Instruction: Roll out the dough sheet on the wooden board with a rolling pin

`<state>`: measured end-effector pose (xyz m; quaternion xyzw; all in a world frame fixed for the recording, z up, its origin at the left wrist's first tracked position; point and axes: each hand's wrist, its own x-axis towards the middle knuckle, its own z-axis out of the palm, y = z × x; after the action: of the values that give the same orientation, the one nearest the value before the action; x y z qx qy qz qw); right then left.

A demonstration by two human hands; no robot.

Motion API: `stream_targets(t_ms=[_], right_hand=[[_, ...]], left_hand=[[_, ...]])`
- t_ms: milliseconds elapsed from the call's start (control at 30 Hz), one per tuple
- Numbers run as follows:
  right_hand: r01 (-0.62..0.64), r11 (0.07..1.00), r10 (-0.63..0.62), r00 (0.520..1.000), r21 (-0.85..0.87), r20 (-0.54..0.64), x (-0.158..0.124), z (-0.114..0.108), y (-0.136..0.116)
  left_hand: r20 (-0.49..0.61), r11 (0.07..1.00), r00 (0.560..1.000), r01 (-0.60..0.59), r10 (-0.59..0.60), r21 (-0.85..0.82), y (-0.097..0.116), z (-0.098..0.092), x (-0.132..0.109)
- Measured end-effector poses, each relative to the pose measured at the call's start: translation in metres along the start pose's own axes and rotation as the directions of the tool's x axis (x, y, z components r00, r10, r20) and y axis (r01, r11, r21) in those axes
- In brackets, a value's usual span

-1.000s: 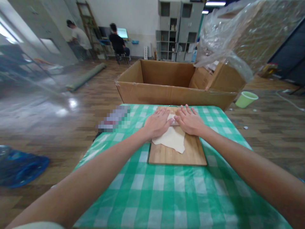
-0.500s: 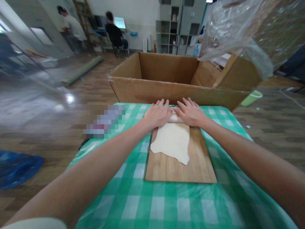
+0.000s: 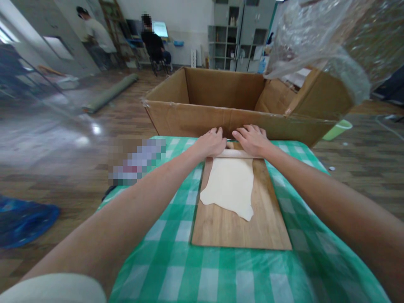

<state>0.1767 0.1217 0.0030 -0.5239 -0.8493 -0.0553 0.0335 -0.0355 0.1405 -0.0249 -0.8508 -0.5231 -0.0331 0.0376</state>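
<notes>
A pale wooden rolling pin (image 3: 234,154) lies crosswise over the far edge of a sheet of dough (image 3: 229,183). The dough is thin, off-white and uneven in outline, with a pointed corner towards me. Beneath it is a wooden board (image 3: 268,229). My left hand (image 3: 212,143) is curved over the left part of the pin. Over its right part lies my right hand (image 3: 253,141), palm on the wood and fingers reaching past it. Both hands hold the pin from above, with a gap between them. The undersides of my fingers are hidden.
A green-and-white checked cloth (image 3: 176,261) covers the table. Just beyond its far edge stands a large open cardboard box (image 3: 221,118), with clear plastic wrap (image 3: 315,46) above its right side. A blurred-out item (image 3: 139,162) lies at the left table edge. Two people are in the background.
My hands have moved apart, uncovering more of the rolling pin between them. Their fingers have drawn back a little. The dough keeps its shape, and the view has shifted slightly.
</notes>
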Motion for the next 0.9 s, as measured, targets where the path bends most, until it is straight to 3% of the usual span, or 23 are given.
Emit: stream_targets(t_ms=[200, 400, 600, 900], right_hand=[[-0.038, 0.997, 0.036, 0.999, -0.065, -0.032, 0.015, 0.002, 0.006], [-0.009, 0.998, 0.008, 1.0, -0.061, -0.02, 0.024, 0.011, 0.013], [-0.066, 0.997, 0.066, 0.998, -0.044, -0.005, 0.027, 0.014, 0.015], [0.019, 0.997, -0.024, 0.998, -0.081, -0.062, 0.016, 0.009, 0.009]], left_hand=[[0.023, 0.979, 0.992, -0.128, 0.126, 0.16, -0.01, -0.003, 0.012], [-0.013, 0.974, 0.986, -0.161, 0.165, 0.162, -0.016, -0.004, 0.019], [-0.021, 0.967, 0.98, -0.189, 0.195, 0.17, -0.019, -0.003, 0.028], [-0.041, 0.96, 0.975, -0.205, 0.217, 0.191, -0.012, -0.005, 0.013]])
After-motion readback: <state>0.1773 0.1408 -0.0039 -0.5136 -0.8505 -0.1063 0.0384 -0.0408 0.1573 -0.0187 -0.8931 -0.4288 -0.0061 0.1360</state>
